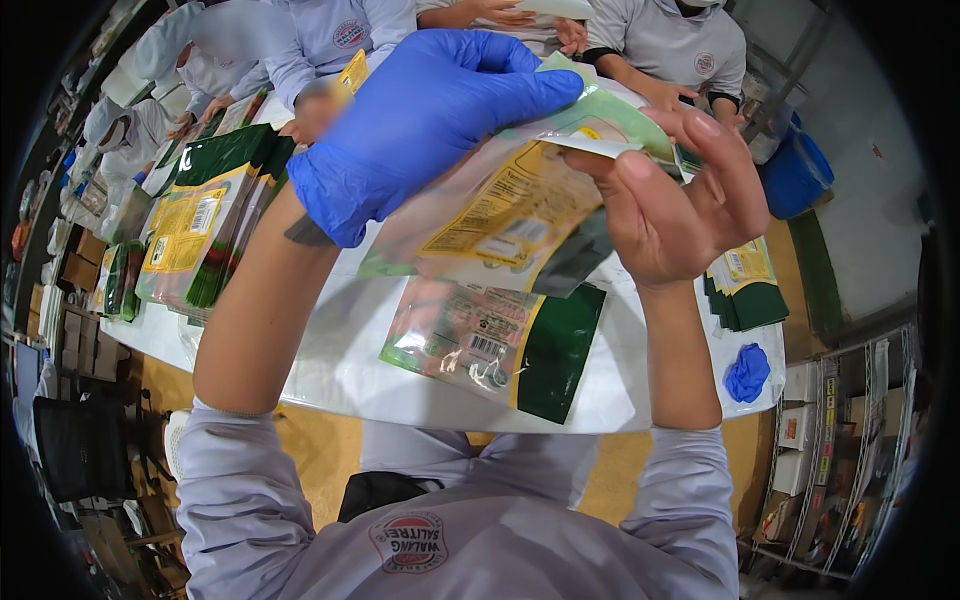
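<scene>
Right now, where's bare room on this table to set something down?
Bare white tabletop shows left of the flat pouch, toward the left forearm, and between that pouch and the right forearm. It's crowded at left with stacked pouches, at right with another pouch stack and a crumpled blue glove; the held pouch overhangs mid-table.

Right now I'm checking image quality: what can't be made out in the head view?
In the head view:
Part of the raised pouch: hidden by the gloved left hand.
Far edge of the green-ended pouch on the table: hidden by the raised pouch.
Fine print on the raised pouch: too small, blurred.
Top-right co-worker, head: mostly cut off by the upper edge.
</scene>
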Action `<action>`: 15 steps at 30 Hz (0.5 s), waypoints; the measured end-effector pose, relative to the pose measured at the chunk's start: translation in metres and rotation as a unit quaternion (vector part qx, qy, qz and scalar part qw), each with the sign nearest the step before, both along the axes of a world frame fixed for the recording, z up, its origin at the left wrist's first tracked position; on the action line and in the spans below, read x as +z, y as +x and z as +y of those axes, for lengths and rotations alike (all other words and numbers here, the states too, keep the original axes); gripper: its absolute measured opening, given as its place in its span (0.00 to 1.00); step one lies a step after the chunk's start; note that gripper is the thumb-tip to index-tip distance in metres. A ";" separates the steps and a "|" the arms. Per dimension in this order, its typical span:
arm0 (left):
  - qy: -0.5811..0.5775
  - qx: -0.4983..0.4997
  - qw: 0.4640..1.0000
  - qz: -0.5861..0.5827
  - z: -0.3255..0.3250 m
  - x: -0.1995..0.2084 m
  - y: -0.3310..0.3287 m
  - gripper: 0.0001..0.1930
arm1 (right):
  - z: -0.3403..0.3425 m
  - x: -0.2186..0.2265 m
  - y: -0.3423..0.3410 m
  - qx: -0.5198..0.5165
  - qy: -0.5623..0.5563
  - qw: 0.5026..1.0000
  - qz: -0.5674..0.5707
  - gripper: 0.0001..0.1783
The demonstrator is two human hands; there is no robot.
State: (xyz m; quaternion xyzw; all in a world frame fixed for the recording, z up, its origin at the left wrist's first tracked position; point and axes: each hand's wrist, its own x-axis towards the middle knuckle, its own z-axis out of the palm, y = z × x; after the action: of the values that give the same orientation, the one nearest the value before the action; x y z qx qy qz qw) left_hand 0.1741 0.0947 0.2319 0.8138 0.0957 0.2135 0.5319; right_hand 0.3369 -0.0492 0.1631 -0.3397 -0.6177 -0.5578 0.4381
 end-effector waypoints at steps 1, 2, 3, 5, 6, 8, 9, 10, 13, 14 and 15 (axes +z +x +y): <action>-0.001 0.001 1.000 -0.012 -0.006 0.003 -0.001 0.10 | 0.003 0.002 0.003 0.017 0.008 1.000 -0.001 0.29; -0.022 0.008 0.998 -0.052 -0.009 0.004 -0.002 0.10 | 0.008 0.004 0.006 0.035 0.016 0.999 -0.003 0.34; -0.043 0.014 0.995 -0.091 -0.011 0.005 -0.003 0.09 | 0.008 0.001 -0.001 0.057 -0.019 0.997 0.050 0.46; -0.076 -0.053 0.989 -0.114 -0.001 0.007 -0.004 0.09 | -0.004 0.002 -0.006 0.055 -0.122 0.977 0.166 0.62; -0.020 -0.048 0.995 -0.079 0.005 0.008 -0.007 0.12 | -0.010 0.003 -0.008 0.046 -0.167 0.959 0.223 0.71; 0.092 -0.032 0.995 -0.007 0.008 0.016 -0.014 0.19 | -0.011 0.007 -0.012 0.158 -0.269 0.885 0.345 0.60; 0.122 -0.062 0.989 -0.047 0.006 0.019 -0.016 0.26 | -0.012 0.009 -0.015 0.202 -0.316 0.833 0.407 0.51; 0.152 -0.092 0.980 -0.087 0.004 0.020 -0.019 0.34 | -0.013 0.011 -0.017 0.235 -0.352 0.776 0.468 0.42; -0.055 0.226 0.965 -0.119 -0.052 0.079 -0.007 0.31 | -0.017 0.007 -0.016 0.250 -0.397 0.704 0.534 0.14; 0.040 0.080 0.980 -0.179 0.019 0.047 -0.024 0.48 | -0.016 0.009 -0.017 0.283 -0.374 0.688 0.554 0.15; 0.096 -0.095 0.962 -0.239 0.094 0.013 -0.039 0.66 | -0.015 0.010 -0.018 0.305 -0.350 0.673 0.575 0.16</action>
State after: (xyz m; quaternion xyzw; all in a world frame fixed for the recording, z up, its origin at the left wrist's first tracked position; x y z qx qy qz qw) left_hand 0.1352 0.1884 0.2452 0.7918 -0.1322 0.3584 0.4767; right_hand 0.3194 -0.0641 0.1729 -0.5144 -0.4626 0.1697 0.7018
